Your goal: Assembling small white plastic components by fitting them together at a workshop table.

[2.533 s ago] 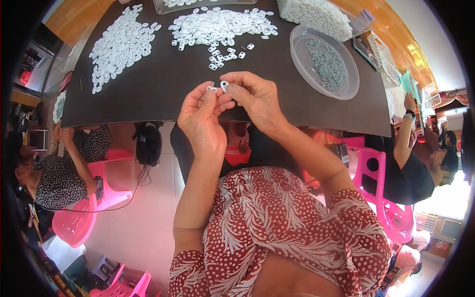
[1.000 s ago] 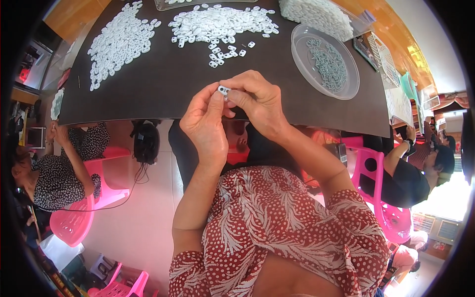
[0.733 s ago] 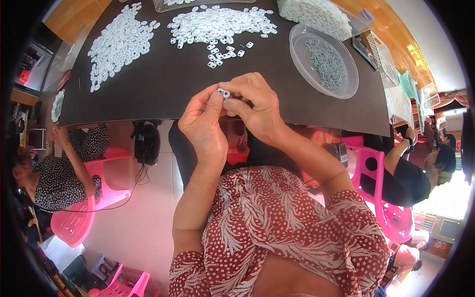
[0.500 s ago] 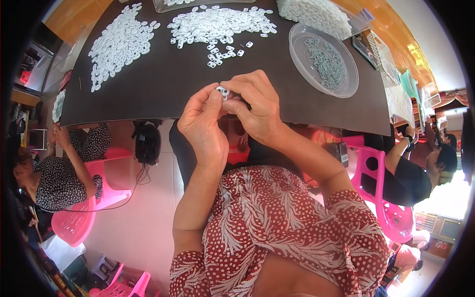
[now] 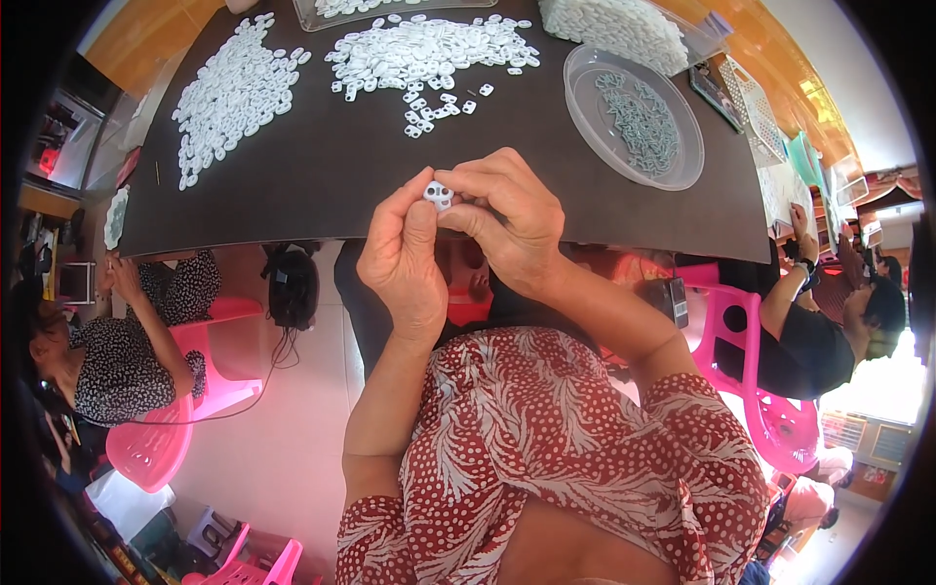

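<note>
Both hands meet above the table's near edge, pinching a small white plastic piece with dark holes (image 5: 439,194). My left hand (image 5: 405,255) holds it from the left between thumb and fingers. From the right, my right hand (image 5: 509,222) grips the same piece with thumb and forefinger. Whether it is one part or several pressed together I cannot tell. Beyond the hands lie a few loose white two-hole pieces (image 5: 422,117), in front of a large heap of the same kind (image 5: 429,51). Another heap of white oval pieces (image 5: 237,97) spreads at the left.
A round clear tray (image 5: 583,102) with small grey-green screws (image 5: 639,127) stands at the right of the dark table (image 5: 292,195). Behind it is a clear box of white pieces (image 5: 619,34), beside a phone (image 5: 717,100). People sit on pink chairs (image 5: 151,444) at both sides.
Both hands have drawn slightly nearer with the white piece, which has tilted so its holes show more clearly. The view has shifted a little.
</note>
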A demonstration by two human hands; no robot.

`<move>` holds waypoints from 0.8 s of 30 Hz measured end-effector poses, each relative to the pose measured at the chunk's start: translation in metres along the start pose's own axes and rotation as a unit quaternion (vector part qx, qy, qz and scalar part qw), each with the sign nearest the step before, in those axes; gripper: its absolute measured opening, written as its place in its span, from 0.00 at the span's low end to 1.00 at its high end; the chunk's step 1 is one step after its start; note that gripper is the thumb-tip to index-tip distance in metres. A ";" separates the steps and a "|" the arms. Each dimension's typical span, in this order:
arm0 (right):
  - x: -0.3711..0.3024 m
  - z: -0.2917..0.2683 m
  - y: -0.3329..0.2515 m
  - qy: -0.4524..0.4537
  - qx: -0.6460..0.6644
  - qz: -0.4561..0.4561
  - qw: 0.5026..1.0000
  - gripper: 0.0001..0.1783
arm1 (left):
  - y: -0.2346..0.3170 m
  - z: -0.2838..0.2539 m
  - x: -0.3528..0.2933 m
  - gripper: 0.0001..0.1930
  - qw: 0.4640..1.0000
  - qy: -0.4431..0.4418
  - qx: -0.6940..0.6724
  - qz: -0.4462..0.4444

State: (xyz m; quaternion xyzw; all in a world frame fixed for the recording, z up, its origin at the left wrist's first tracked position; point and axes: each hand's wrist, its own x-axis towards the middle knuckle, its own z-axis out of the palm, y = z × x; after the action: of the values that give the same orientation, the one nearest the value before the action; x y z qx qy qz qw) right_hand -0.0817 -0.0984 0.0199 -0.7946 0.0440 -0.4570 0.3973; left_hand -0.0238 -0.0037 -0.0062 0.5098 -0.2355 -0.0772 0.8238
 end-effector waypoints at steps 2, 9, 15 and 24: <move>0.001 -0.002 -0.001 -0.011 -0.003 -0.012 1.000 0.16 | 0.000 0.002 -0.001 0.11 1.000 0.001 -0.008 0.011; 0.000 -0.001 0.001 -0.025 0.013 -0.028 0.999 0.15 | 0.000 0.003 -0.003 0.09 0.999 0.009 0.000 0.047; -0.001 0.001 -0.003 -0.034 0.042 0.006 0.999 0.16 | 0.002 0.006 -0.003 0.10 0.999 0.028 -0.029 0.023; -0.002 0.006 -0.007 -0.002 0.013 -0.037 0.999 0.14 | 0.006 0.005 -0.008 0.10 0.999 0.035 -0.026 0.026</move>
State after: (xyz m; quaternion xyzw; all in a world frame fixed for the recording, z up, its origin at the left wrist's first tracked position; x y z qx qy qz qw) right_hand -0.0803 -0.0893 0.0213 -0.7915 0.0079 -0.4706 0.3900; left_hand -0.0337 -0.0023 -0.0011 0.4840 -0.2176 -0.0442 0.8465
